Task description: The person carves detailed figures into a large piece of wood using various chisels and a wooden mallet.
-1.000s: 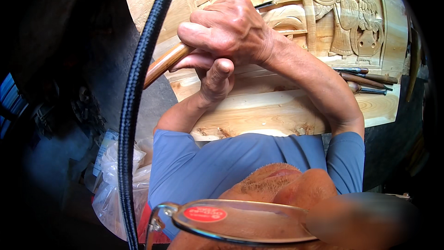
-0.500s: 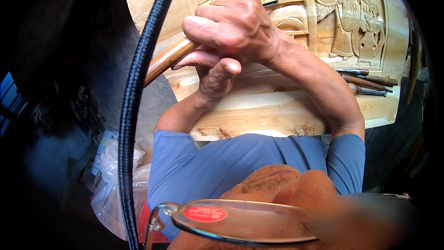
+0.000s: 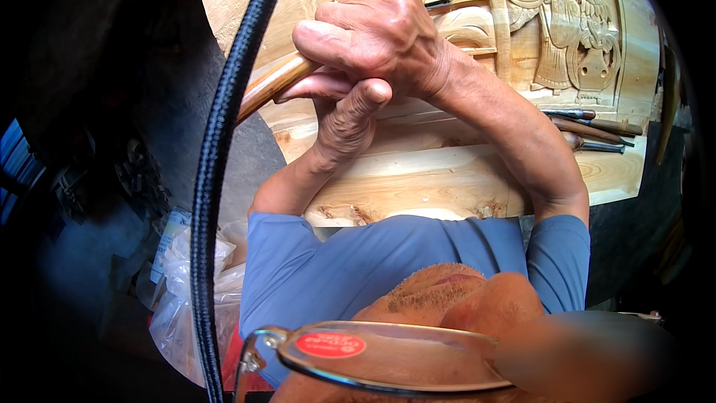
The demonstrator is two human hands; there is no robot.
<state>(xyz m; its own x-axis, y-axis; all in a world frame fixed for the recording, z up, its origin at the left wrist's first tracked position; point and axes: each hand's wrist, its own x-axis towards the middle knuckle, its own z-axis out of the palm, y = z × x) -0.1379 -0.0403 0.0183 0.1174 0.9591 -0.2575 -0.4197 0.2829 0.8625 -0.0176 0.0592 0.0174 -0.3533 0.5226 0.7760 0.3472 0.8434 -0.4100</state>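
Observation:
My right hand [image 3: 380, 37] is closed over a tool's polished wooden handle [image 3: 270, 88], which slants down to the left behind a black cord. My left hand [image 3: 347, 116] is tucked beneath it, thumb raised, fingers partly hidden against the right hand and handle; what they grip is unclear. Both are over a pale wooden panel [image 3: 418, 175] with relief carving [image 3: 559, 37] at the upper right. A dark, thin metal piece [image 3: 440, 4] shows just beyond my right knuckles.
Several chisels [image 3: 597, 134] lie on the panel's right side. A thick braided cord [image 3: 216, 149] crosses the view on the left. A plastic bag [image 3: 183, 295] is at the lower left, and blue objects [image 3: 15, 160] stand at the far left edge.
Both hands and the wooden handle have shifted gradually upward and slightly right over the last second, keeping their grip.

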